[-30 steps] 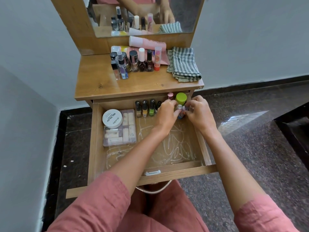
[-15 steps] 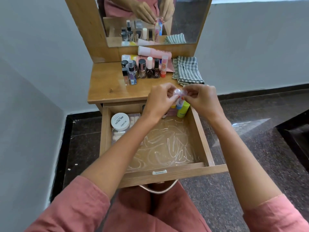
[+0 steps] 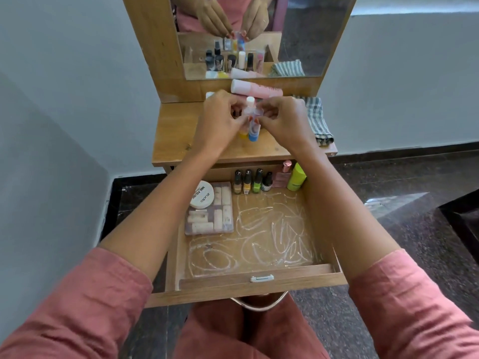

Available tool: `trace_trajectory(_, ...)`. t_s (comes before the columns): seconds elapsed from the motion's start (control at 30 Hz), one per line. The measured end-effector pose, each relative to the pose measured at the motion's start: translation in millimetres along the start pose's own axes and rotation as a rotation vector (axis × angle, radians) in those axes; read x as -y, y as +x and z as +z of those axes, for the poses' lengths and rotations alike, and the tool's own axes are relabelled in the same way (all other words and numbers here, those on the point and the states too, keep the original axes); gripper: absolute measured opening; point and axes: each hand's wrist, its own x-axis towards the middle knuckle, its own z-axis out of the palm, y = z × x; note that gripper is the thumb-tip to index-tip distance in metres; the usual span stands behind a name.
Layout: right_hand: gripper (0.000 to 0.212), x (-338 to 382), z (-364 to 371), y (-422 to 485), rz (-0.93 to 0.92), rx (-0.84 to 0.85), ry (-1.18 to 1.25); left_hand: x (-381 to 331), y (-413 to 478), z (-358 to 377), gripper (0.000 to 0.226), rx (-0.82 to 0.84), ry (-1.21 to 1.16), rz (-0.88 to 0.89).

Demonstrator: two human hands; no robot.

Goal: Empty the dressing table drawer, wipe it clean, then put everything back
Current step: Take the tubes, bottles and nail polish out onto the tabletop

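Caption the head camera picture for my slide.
Left hand and right hand hold small tubes over the tabletop; nail polish bottles stand in the open drawer.

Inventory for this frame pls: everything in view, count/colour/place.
mirror: one, wood-framed, top
tabletop: one, wood, below mirror
drawer: one, wood, open, white smears inside
nail polish bottles: four, tan, yellow, green, dark, drawer back
pink bottle: one, right of them
green tube: one, lime, drawer back right
clear box: one, drawer left
round jar: one, white, on clear box
pink tube: one, lying at tabletop back
cloth: one, green-white check, tabletop right
small tubes: at least two, yellow and blue ends, over tabletop
hands: left hand, right hand, pinching small tubes
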Motion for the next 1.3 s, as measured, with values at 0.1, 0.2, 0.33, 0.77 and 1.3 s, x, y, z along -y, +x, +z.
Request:
trace_trajectory(0.1,0.021,2,8,7,0.008,0.006,0.000,9,6,0,0.021,-0.037,0.122,0.000)
trace_trajectory(0.2,0.023,2,15,10,-0.001,0.018,-0.015,15,8,0,0.021,-0.062,0.206,-0.004)
trace_trajectory(0.33,0.023,1,23,13,-0.006,0.037,-0.014,20,8,2,0.021,-0.089,0.284,-0.047)
trace_trajectory(0.77,0.030,-2,30,18,0.006,0.048,-0.007,22,10,0,0.025,-0.061,0.347,-0.059)
trace_trajectory(1.3,0.027,-9,13,7,-0.008,-0.044,-0.009,5,-6,-1,0.025,-0.096,0.258,-0.006)
